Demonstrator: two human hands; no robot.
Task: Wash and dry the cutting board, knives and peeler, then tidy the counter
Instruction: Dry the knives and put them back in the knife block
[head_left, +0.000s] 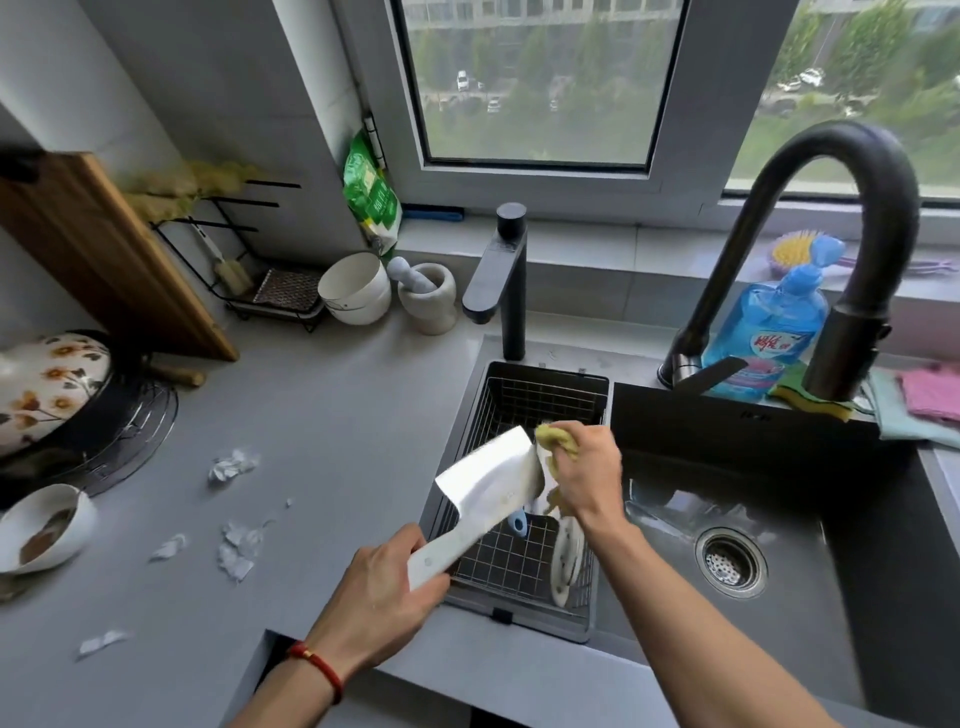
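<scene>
Left hand (382, 587) grips the handle of a cleaver (488, 480) above the sink basket (524, 561); right hand (584, 475) clutches a yellow cloth (558, 441) against the blade.

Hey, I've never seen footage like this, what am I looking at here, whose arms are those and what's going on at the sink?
There is no machine here. This is one picture from a wide-angle camera worn on a person's head, looking down at their own two arms.

The left hand grips the white handle of a cleaver, blade up over a wire basket set in the sink. The right hand holds a yellow-green cloth against the far end of the blade, it seems to wipe it.

On the grey counter lie scraps of crumpled paper, a small bowl and a mortar. A wooden cutting board leans on the wall at left.
</scene>
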